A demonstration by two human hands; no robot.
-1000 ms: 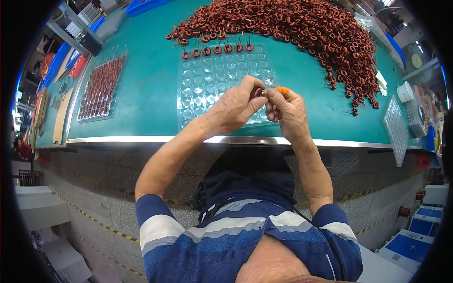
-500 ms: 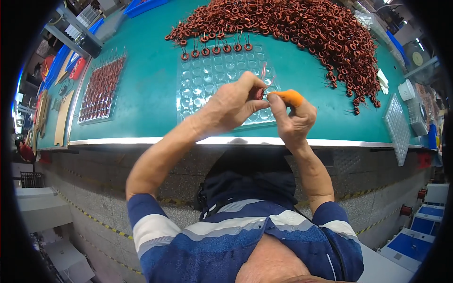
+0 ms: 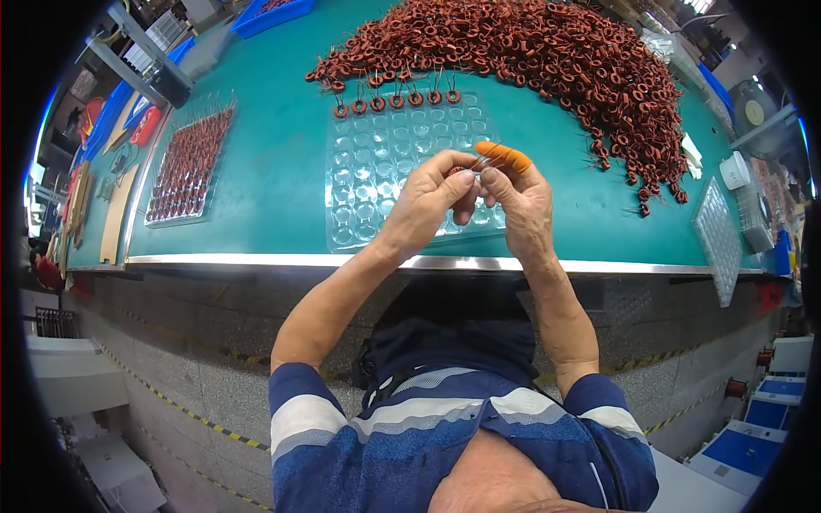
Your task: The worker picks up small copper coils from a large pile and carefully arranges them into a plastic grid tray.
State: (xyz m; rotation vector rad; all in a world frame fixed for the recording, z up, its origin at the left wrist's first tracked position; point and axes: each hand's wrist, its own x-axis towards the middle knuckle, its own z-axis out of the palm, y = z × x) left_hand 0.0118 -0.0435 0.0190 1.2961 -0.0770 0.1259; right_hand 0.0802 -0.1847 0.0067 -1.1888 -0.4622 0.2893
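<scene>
Small coil [image 3: 457, 171], seemingly pinched between left hand [image 3: 425, 205] and right hand [image 3: 519, 201].

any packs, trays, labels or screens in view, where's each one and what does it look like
Clear blister tray: middle of the green bench, under both hands; one row of brown rings at its far edge.
Filled blister tray: left on the bench, rectangular, full of brown rings.
Empty clear tray: right bench edge, tilted.
Blue bin: far left corner, rectangular.
Blue boxes: floor at lower right.
No readable labels or screens show.
</scene>
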